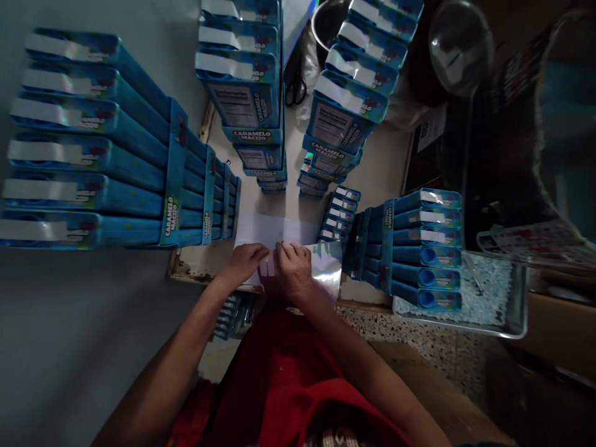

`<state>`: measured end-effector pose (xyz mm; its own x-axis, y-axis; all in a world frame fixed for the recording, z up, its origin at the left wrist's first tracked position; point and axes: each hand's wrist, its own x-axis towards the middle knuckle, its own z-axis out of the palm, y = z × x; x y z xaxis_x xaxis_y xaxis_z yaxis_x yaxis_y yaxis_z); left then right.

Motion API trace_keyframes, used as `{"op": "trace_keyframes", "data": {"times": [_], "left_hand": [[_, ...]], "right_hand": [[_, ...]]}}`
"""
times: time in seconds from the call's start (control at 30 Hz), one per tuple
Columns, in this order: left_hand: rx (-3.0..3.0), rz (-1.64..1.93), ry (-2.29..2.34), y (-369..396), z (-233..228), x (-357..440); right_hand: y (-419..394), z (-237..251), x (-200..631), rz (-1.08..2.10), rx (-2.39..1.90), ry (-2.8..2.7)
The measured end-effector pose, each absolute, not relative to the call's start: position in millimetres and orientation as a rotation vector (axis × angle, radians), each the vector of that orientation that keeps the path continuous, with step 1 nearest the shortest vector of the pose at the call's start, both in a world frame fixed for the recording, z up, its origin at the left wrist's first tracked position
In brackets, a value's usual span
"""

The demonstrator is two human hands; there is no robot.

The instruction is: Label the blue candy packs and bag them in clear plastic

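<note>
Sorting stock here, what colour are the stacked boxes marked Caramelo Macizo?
Blue, with white label strips on top; the stacked boxes show best in the head view.

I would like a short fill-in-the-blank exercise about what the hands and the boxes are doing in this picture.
1. Both hands, left hand and right hand, rest on a white ____.
2. The stacked boxes are mostly ____ in colour.
3. The word above "MACIZO" on the boxes is ____.
4. A pair of scissors lies between two ____ of boxes.

Missing words: sheet; blue; CARAMELO; stacks

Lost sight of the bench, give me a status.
Left hand and right hand both pressing a shiny sheet on the table. Blue boxes stacked close all round. Scissors beyond.
</note>
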<state>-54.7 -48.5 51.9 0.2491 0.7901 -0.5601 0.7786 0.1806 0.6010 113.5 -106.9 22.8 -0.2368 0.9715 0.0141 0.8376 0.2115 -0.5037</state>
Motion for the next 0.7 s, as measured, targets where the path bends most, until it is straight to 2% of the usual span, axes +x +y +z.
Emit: {"op": "trace_keyframes", "data": {"times": [0.2,0.37,0.57,0.7], "left_hand": [[1.581,0.011,1.599,-64,51,-62],[1.596,0.032,1.614,-70,62,-72],[1.643,-0.038,1.682,-60,73,-71],[1.741,-0.048,1.577,-56,94,-61]], "right_hand": [[-150,15,97,0.448,-1.674,-2.295],[-166,37,105,0.369,-1.608,-2.231],[-160,75,124,0.468,-1.656,-2.096],[-139,77,131,0.529,-1.620,-2.125]]}}
